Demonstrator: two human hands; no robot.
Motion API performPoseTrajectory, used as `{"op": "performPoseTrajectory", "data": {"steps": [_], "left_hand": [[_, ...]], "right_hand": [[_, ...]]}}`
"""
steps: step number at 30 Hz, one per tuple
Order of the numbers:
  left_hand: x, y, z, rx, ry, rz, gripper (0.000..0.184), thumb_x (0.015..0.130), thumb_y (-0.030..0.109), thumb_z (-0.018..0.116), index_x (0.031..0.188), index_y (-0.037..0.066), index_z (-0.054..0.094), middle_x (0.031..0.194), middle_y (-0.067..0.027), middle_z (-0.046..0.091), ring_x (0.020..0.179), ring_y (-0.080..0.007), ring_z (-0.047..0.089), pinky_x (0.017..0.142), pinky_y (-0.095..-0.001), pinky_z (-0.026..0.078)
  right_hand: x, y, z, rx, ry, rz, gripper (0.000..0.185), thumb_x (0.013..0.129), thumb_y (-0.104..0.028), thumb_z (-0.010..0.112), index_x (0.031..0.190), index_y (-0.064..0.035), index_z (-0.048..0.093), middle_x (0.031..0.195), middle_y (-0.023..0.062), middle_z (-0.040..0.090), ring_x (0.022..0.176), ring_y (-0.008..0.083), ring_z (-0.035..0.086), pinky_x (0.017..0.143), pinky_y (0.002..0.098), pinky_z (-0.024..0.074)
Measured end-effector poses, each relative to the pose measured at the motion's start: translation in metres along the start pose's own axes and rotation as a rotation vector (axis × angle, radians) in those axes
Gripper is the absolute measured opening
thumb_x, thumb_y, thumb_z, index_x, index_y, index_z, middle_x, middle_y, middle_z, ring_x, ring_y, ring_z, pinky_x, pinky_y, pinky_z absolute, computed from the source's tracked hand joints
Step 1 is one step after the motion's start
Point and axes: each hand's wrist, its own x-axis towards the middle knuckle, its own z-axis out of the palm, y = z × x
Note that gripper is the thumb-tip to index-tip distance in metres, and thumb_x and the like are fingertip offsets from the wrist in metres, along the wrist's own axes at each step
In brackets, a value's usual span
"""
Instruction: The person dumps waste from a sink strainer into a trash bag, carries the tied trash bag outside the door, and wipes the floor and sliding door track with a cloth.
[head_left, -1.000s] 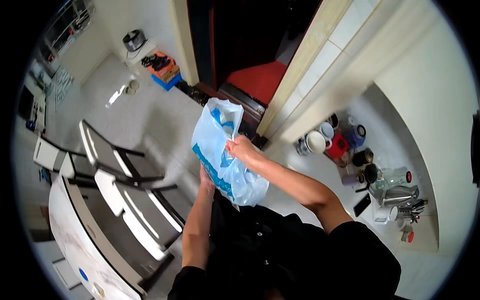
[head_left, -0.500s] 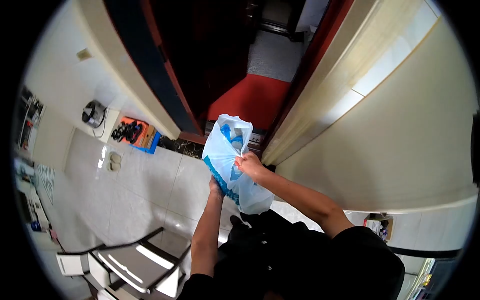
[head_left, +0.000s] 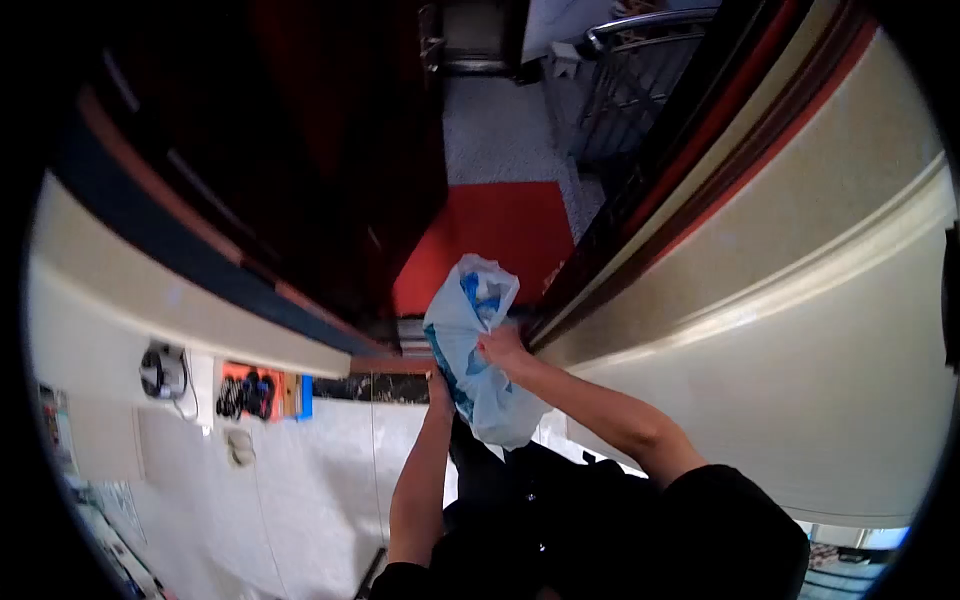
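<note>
A white plastic bag [head_left: 465,325] with blue-green print hangs in front of my body, its mouth partly open. Blue and white contents [head_left: 484,290] show inside it, too unclear to name. Gathered plastic near the bag's mouth is gripped by my right hand [head_left: 503,350], fingers closed. My left hand [head_left: 439,390] is against the bag's left side, lower down; its fingers are mostly hidden behind the plastic.
A doorway lies ahead, with a dark threshold [head_left: 390,387] and a red mat [head_left: 500,225] beyond it. Stair railings [head_left: 645,75] stand past the mat. At left are an orange box [head_left: 240,383] holding dark shoes, slippers [head_left: 240,448] and a silver-black canister [head_left: 163,371].
I have moved forward to the doorway with the bag. More of the red mat, the landing and the railing shows. The chairs at lower left have mostly left the view.
</note>
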Motion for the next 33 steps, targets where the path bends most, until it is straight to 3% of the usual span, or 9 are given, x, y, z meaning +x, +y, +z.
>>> {"op": "performPoseTrajectory", "data": {"steps": [8,10,14,18,27,29,30,32,33], "left_hand": [[0.102,0.053,0.057,0.212,-0.028,-0.126,0.062,0.093,0.051,0.032,0.128,0.001,0.045,0.125,-0.0143,0.052,0.11,-0.0304,0.051,0.095,-0.0394,0.04],[0.138,0.056,0.073,0.327,-0.028,-0.073,0.061,0.093,0.05,0.031,0.126,0.001,0.047,0.122,-0.0149,0.053,0.108,-0.0305,0.053,0.093,-0.0395,0.042],[0.118,0.089,0.112,0.36,0.006,-0.19,0.059,0.094,0.049,0.031,0.124,0.002,0.049,0.119,-0.014,0.056,0.106,-0.0294,0.054,0.092,-0.0393,0.042],[0.21,0.063,0.099,0.152,-0.407,-0.054,0.061,0.094,0.051,0.033,0.136,0.006,0.036,0.13,-0.0098,0.048,0.114,-0.0262,0.05,0.096,-0.0395,0.04],[0.191,0.094,0.135,0.207,-0.069,-0.414,0.064,0.089,0.054,0.04,0.131,0.006,0.042,0.131,-0.0121,0.047,0.117,-0.031,0.047,0.099,-0.0459,0.038],[0.161,0.12,0.164,0.229,0.035,-0.473,0.063,0.088,0.054,0.04,0.128,0.005,0.046,0.131,-0.0126,0.048,0.116,-0.0323,0.048,0.099,-0.0479,0.038],[0.166,0.115,0.16,0.248,0.036,-0.474,0.061,0.089,0.052,0.04,0.128,0.005,0.046,0.131,-0.0129,0.048,0.116,-0.0319,0.048,0.098,-0.0472,0.039],[0.199,0.089,0.132,0.357,0.044,-0.359,0.054,0.09,0.046,0.041,0.125,0.004,0.048,0.125,-0.0133,0.053,0.111,-0.0299,0.053,0.094,-0.0433,0.042],[0.211,0.078,0.122,0.365,0.052,-0.377,0.054,0.09,0.046,0.041,0.125,0.004,0.048,0.125,-0.0133,0.053,0.111,-0.0299,0.053,0.094,-0.0433,0.042]], "right_hand": [[0.092,-0.004,-0.016,-0.262,0.114,-0.056,0.026,0.086,-0.024,0.051,0.082,-0.0011,0.064,0.078,0.0183,0.063,0.069,0.0333,0.061,0.063,0.0413,0.0467],[0.113,0.001,-0.026,-0.603,0.162,-0.278,0.026,0.085,-0.025,0.052,0.08,-0.0041,0.066,0.078,0.0205,0.063,0.072,0.0369,0.061,0.063,0.0429,0.047],[0.167,0.038,-0.013,-0.271,0.216,-0.127,0.02,0.082,-0.02,0.056,0.073,-0.0052,0.065,0.074,0.0129,0.066,0.069,0.0309,0.063,0.061,0.0418,0.0477],[0.17,-0.019,-0.037,0.01,0.283,0.168,0.027,0.083,-0.025,0.055,0.069,-0.0047,0.066,0.067,0.0131,0.063,0.063,0.0249,0.061,0.059,0.0388,0.0467],[0.218,0.015,-0.027,-0.029,0.271,0.22,0.028,0.084,-0.027,0.055,0.068,-0.0063,0.064,0.062,0.0074,0.062,0.057,0.0193,0.06,0.057,0.0352,0.0458],[0.229,0.026,-0.018,-0.035,0.217,0.274,0.029,0.082,-0.026,0.054,0.083,0.0006,0.066,0.086,0.0234,0.064,0.085,0.0392,0.062,0.074,0.0464,0.0488],[0.24,0.037,-0.013,-0.037,0.21,0.288,0.029,0.082,-0.026,0.054,0.083,0.0006,0.066,0.086,0.0234,0.064,0.085,0.0392,0.062,0.074,0.0464,0.0488],[0.257,0.056,-0.003,-0.08,0.277,0.328,0.027,0.083,-0.028,0.055,0.073,-0.0054,0.066,0.064,0.0095,0.063,0.062,0.0217,0.062,0.06,0.0368,0.0472],[0.257,0.057,-0.001,-0.076,0.272,0.348,0.027,0.083,-0.028,0.055,0.073,-0.0054,0.066,0.064,0.0095,0.063,0.062,0.0217,0.062,0.06,0.0368,0.0472]]}}
